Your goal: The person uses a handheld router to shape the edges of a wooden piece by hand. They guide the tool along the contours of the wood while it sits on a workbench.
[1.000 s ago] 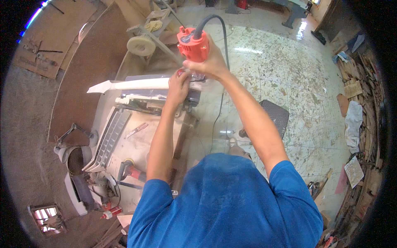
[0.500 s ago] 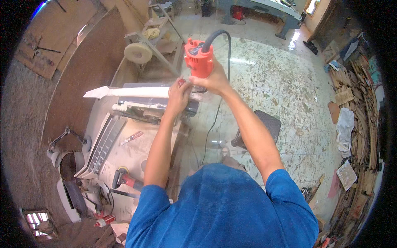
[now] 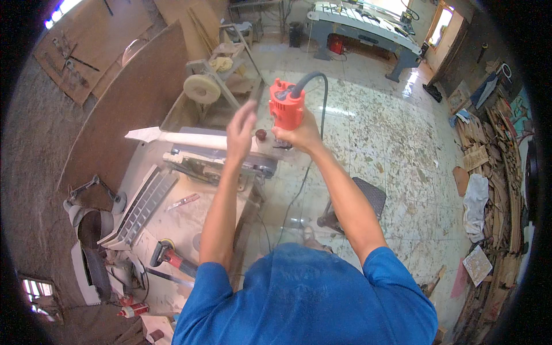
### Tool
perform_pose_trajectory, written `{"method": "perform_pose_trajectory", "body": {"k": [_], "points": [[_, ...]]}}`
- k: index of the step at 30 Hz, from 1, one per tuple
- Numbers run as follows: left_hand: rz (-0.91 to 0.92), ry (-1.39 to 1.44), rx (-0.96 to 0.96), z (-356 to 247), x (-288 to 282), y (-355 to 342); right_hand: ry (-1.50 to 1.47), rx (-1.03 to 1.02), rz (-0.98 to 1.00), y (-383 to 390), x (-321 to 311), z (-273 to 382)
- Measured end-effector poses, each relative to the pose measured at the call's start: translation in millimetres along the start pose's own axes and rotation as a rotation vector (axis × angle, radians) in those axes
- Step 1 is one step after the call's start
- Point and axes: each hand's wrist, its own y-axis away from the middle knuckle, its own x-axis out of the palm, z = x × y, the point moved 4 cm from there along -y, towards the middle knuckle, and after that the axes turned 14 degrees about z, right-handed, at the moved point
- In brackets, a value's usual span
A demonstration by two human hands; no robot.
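Note:
My right hand (image 3: 303,135) is wrapped round an orange trim router (image 3: 286,109), held upright with its thick black cord (image 3: 325,92) arching off the top. To its left my left hand (image 3: 241,131) is raised and apart from the router, fingers stretched out and somewhat blurred, holding nothing. Between the two hands shows a small dark red knob (image 3: 261,134); what it is fixed to I cannot make out. Under and left of my left hand lies a pale wooden guitar neck (image 3: 192,138), its headstock toward the left. It rests over a bench machine (image 3: 201,163), partly hidden by my forearm.
On the dusty workbench (image 3: 198,221) lie a utility knife (image 3: 183,201), a slatted grey panel (image 3: 141,198) and a red-and-black power tool (image 3: 172,257). A dark stool (image 3: 368,195) stands right of my feet. Wood scraps (image 3: 497,190) are stacked along the right wall.
My left hand has come away from the red knob beside the router and opened. The router, still in my right hand, sits slightly lower and further right in the picture; the view has shifted.

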Motion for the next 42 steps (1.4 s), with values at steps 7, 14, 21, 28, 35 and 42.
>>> {"method": "perform_pose_trajectory", "body": {"k": [7,14,21,28,35,42], "points": [[0.441,-0.081,0.070,-92,6,-76,0.054,0.043,0.030,-3,5,3],[0.437,-0.111,0.046,-96,7,-83,0.082,0.010,-0.035,-2,3,7],[0.179,-0.011,0.060,-49,7,-50,0.128,0.012,-0.032,-4,-1,-4],[0.247,-0.805,-0.135,53,0,28,0.088,-0.047,-0.052,-5,4,-9],[0.126,-0.781,-0.175,59,5,31,0.119,-0.018,-0.027,-6,3,-7],[0.076,-0.722,-0.200,68,3,31,0.096,-0.038,-0.016,-11,5,-11]]}}
